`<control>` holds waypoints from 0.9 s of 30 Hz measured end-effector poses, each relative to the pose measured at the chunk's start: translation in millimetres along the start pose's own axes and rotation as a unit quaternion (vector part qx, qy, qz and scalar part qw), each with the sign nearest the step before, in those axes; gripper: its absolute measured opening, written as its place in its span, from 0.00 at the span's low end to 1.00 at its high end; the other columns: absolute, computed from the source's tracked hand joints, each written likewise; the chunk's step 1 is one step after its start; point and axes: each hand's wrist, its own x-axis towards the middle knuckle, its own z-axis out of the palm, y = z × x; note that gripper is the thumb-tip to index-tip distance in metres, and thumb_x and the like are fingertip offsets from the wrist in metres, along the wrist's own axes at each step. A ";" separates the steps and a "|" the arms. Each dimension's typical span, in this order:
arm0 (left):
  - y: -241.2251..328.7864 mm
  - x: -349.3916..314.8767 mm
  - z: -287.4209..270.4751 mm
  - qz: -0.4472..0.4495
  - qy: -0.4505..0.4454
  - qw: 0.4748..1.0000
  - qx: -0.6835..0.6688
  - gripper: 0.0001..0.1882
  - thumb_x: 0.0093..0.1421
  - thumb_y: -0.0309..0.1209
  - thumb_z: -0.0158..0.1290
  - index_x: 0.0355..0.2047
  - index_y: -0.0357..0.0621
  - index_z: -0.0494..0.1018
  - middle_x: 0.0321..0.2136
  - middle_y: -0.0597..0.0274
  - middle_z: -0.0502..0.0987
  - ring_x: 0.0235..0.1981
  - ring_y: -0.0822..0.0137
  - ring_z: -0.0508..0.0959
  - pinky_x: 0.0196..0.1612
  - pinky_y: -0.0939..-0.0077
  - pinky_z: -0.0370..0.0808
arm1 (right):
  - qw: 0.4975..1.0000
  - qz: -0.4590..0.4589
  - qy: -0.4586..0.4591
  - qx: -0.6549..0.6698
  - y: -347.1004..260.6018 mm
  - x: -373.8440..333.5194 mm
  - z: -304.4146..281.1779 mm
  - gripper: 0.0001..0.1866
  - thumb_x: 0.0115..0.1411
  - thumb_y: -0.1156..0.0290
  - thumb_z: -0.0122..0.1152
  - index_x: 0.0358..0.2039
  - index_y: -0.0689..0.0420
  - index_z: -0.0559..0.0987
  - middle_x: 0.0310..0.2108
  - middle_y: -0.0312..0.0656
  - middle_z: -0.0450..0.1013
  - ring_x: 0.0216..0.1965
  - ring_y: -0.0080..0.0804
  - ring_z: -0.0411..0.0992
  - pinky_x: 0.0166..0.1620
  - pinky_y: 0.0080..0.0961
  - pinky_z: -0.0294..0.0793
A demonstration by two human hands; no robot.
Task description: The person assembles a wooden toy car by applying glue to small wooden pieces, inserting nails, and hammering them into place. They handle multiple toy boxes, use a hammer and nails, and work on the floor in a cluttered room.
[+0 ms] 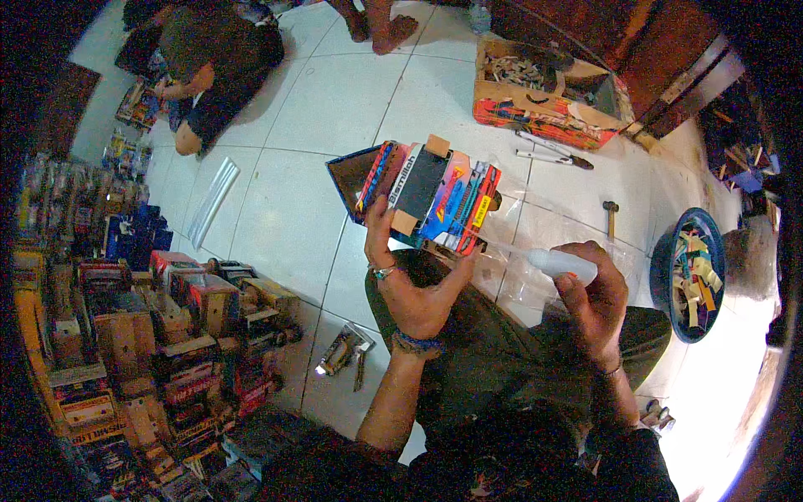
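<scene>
My left hand (418, 301) is closed round a colourful toy truck (447, 205), tilted above my lap, with its decorated side panel in blue, pink and red turned up. A dark, box-like part of it sticks out at the left end. In my right hand (600, 305) is a small white squeeze bottle (562, 264), gripped between thumb and fingers. Its thin nozzle points left and reaches to the truck's lower right edge; whether the tip touches cannot be made out.
Stacks of similar toy trucks (167, 360) crowd the left. A cardboard box of scraps (548, 123), pliers (554, 154), a hammer (611, 219) and a blue basin of offcuts (661, 280) lie to the right. Another person (213, 63) sits far left. Metal pieces (345, 350) lie by my left forearm.
</scene>
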 end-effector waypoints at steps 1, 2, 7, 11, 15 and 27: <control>0.4 0.0 -0.4 -0.001 -0.001 1.000 0.001 0.53 0.40 0.32 0.74 0.63 0.40 0.55 0.64 0.44 0.58 0.65 0.48 0.60 0.66 0.54 0.58 | 1.000 -0.020 0.012 -0.004 -0.3 0.3 4.9 0.13 0.60 0.71 0.64 0.43 0.62 0.76 0.37 0.47 0.78 0.37 0.34 0.77 0.41 0.30 0.76; 0.5 0.2 -0.7 -0.001 -0.003 1.000 0.002 0.53 0.40 0.33 0.74 0.63 0.40 0.55 0.64 0.44 0.58 0.65 0.47 0.60 0.66 0.54 0.58 | 0.998 -0.049 0.027 -0.008 -0.8 0.2 8.7 0.13 0.61 0.71 0.64 0.44 0.62 0.75 0.36 0.47 0.78 0.36 0.34 0.78 0.40 0.30 0.77; -0.1 0.8 -2.0 0.007 0.002 1.000 0.012 0.52 0.41 0.35 0.74 0.63 0.41 0.55 0.64 0.43 0.58 0.65 0.46 0.60 0.67 0.53 0.57 | 1.000 0.008 0.004 0.004 -4.5 -3.8 18.1 0.15 0.67 0.63 0.54 0.44 0.64 0.70 0.31 0.45 0.75 0.28 0.27 0.73 0.33 0.24 0.73; -3.2 1.1 -2.2 0.009 0.006 1.000 -0.012 0.53 0.41 0.35 0.74 0.63 0.42 0.55 0.64 0.43 0.58 0.65 0.46 0.60 0.67 0.53 0.57 | 0.995 -0.059 0.000 -0.076 -2.3 -1.8 21.7 0.11 0.62 0.74 0.60 0.44 0.62 0.72 0.33 0.49 0.79 0.28 0.36 0.80 0.32 0.29 0.79; -4.8 0.6 -0.1 0.002 0.006 1.000 -0.021 0.53 0.40 0.35 0.74 0.63 0.42 0.55 0.64 0.43 0.58 0.65 0.45 0.59 0.67 0.52 0.57 | 0.992 -0.084 0.002 -0.095 -2.1 -0.1 28.2 0.11 0.61 0.75 0.61 0.43 0.62 0.72 0.32 0.49 0.79 0.27 0.37 0.80 0.30 0.30 0.79; -4.1 2.3 -0.7 -0.013 0.004 0.999 -0.039 0.53 0.39 0.34 0.74 0.63 0.42 0.56 0.65 0.44 0.58 0.66 0.45 0.59 0.67 0.51 0.55 | 0.992 -0.068 0.018 -0.109 -9.5 4.5 37.1 0.12 0.66 0.67 0.54 0.42 0.64 0.71 0.32 0.48 0.78 0.28 0.31 0.76 0.32 0.26 0.74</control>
